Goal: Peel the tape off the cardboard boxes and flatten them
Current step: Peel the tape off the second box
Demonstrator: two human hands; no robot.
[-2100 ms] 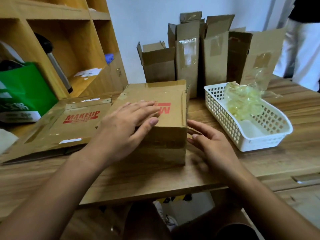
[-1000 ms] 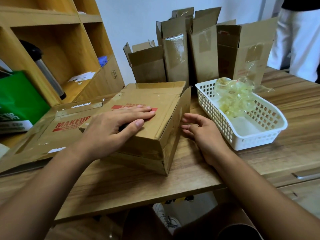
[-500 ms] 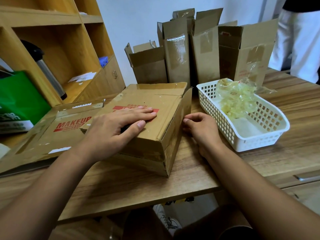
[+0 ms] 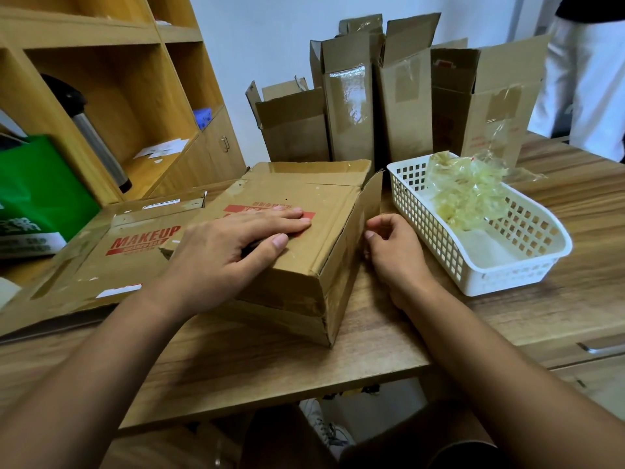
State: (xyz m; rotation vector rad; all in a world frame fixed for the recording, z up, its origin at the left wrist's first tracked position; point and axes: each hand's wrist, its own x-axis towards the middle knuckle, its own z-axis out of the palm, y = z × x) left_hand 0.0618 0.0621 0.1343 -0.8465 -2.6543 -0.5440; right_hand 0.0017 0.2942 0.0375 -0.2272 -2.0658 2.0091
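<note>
- Box (image 4: 304,211): one, tilted, near table (image 4: 236,367) front edge; left hand (image 4: 230,248) flat on top, fingers straight.
- Right hand (image 4: 395,252) fills the narrow gap right of it, fingers curled; can't tell if grasping.
- Left: one flattened box (image 4: 111,252).
- Behind: four-plus upright boxes (image 4: 348,113).
- Right: one basket (image 4: 507,275), tape wad (image 4: 466,194) inside.

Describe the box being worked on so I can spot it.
On the wooden table, left of the white basket, lies a low brown box. It alone has the left hand flat on top; the tall boxes behind stand open, the cardboard beside it lies flattened.
</note>
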